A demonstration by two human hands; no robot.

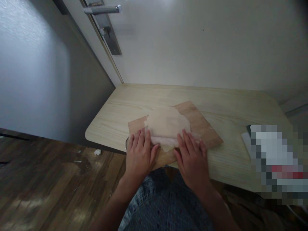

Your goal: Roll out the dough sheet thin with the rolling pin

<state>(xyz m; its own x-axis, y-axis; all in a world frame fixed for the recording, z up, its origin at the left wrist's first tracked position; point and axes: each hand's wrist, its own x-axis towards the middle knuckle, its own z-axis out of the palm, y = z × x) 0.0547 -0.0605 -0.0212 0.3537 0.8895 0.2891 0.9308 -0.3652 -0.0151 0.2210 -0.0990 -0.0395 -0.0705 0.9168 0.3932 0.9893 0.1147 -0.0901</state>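
Note:
A flat sheet of pale dough lies on a brown wooden board near the front edge of a light wood table. Its near edge is folded or rolled up a little. My left hand rests palm down on the board with its fingers stretched out, fingertips touching the dough's near left edge. My right hand lies the same way, fingers flat, fingertips on the near right edge of the dough. Neither hand holds anything.
A white door with a metal lever handle stands behind the table's far left corner. A blurred-out object sits on the table at the right. Dark wood floor with small white scraps lies to the left.

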